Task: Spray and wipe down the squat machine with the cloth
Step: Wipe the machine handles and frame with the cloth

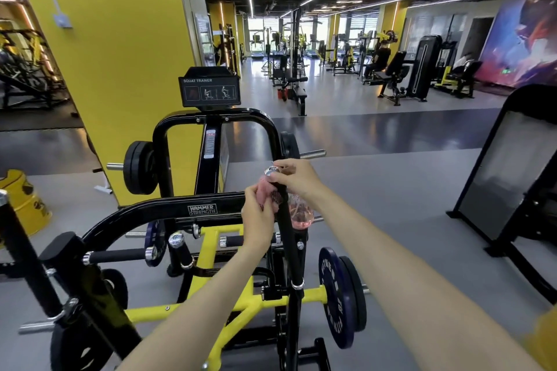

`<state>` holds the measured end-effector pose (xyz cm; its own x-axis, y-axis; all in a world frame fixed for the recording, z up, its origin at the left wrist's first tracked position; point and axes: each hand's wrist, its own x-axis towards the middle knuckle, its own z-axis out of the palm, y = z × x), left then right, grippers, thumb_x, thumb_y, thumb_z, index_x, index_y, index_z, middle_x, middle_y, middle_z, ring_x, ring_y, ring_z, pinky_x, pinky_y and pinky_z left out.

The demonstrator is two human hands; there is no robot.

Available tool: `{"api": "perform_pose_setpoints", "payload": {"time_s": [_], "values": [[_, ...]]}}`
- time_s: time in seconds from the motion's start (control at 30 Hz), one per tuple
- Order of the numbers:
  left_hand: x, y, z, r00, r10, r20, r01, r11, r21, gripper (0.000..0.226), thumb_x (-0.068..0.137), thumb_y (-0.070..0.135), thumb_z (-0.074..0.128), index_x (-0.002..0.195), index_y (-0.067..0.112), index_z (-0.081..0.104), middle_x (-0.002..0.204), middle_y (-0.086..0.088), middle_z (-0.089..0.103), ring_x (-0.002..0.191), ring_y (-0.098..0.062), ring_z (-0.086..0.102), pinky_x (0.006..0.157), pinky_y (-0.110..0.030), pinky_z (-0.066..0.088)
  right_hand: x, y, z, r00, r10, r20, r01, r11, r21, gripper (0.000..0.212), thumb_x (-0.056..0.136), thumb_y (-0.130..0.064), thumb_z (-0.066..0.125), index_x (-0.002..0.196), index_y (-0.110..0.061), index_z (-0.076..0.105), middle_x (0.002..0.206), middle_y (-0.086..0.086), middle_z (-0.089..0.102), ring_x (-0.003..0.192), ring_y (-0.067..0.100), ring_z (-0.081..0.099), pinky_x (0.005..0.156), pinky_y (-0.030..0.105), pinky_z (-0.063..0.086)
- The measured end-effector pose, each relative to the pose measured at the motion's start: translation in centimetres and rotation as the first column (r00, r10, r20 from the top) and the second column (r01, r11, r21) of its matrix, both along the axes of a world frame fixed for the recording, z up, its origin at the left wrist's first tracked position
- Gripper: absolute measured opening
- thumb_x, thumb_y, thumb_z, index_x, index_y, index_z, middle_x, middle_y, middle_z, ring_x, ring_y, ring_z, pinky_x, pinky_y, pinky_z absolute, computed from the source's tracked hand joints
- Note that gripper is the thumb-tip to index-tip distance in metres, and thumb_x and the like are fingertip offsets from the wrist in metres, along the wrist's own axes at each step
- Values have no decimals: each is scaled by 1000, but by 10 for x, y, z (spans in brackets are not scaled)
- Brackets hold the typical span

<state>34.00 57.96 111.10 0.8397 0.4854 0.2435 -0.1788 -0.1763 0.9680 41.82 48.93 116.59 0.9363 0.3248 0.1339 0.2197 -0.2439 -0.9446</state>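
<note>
The black and yellow squat machine (211,211) stands in front of me, with a tall black handle bar (287,235) rising at its right side. My left hand (257,220) holds a pink cloth (266,194) wrapped against the upper part of that bar, just under its chrome cap (272,171). My right hand (297,179) grips the top of a clear spray bottle (300,211) with pinkish liquid, which hangs right behind the bar.
Weight plates (342,291) sit on the machine's pegs left and right. A yellow pillar (120,54) stands behind the machine, a black framed panel (506,169) to the right, a yellow barrel (24,202) at the left. More gym machines and a seated person (378,60) are far back.
</note>
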Motion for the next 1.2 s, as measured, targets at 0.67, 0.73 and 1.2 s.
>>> {"api": "perform_pose_setpoints", "payload": {"time_s": [0.67, 0.73, 1.2], "values": [[6, 8, -32, 989, -73, -129, 77, 997, 24, 42, 91, -9, 49, 122, 15, 62, 100, -6, 69, 82, -8, 64, 70, -23, 58, 1, 3, -3, 998, -9, 69, 11, 999, -35, 26, 69, -39, 76, 92, -36, 65, 87, -11, 71, 110, 22, 60, 108, 58, 32], [1, 16, -29, 990, -53, -133, 53, 999, -7, 39, 88, -10, 50, 118, 11, 65, 95, -7, 70, 75, -7, 63, 61, -17, 54, -1, 4, -4, 997, -15, 78, 17, 999, -31, 25, 72, -36, 75, 94, -34, 64, 89, -9, 70, 107, 20, 61, 109, 58, 31], [23, -2, 12, 983, 96, 158, -92, 995, -35, 38, 76, -12, 52, 105, 13, 51, 95, 12, 56, 82, 2, 58, 78, -40, 54, 0, 0, -1, 991, 3, 137, 3, 999, -42, 19, 89, -14, 66, 106, -21, 66, 81, -14, 65, 94, 14, 65, 105, 55, 39]]}}
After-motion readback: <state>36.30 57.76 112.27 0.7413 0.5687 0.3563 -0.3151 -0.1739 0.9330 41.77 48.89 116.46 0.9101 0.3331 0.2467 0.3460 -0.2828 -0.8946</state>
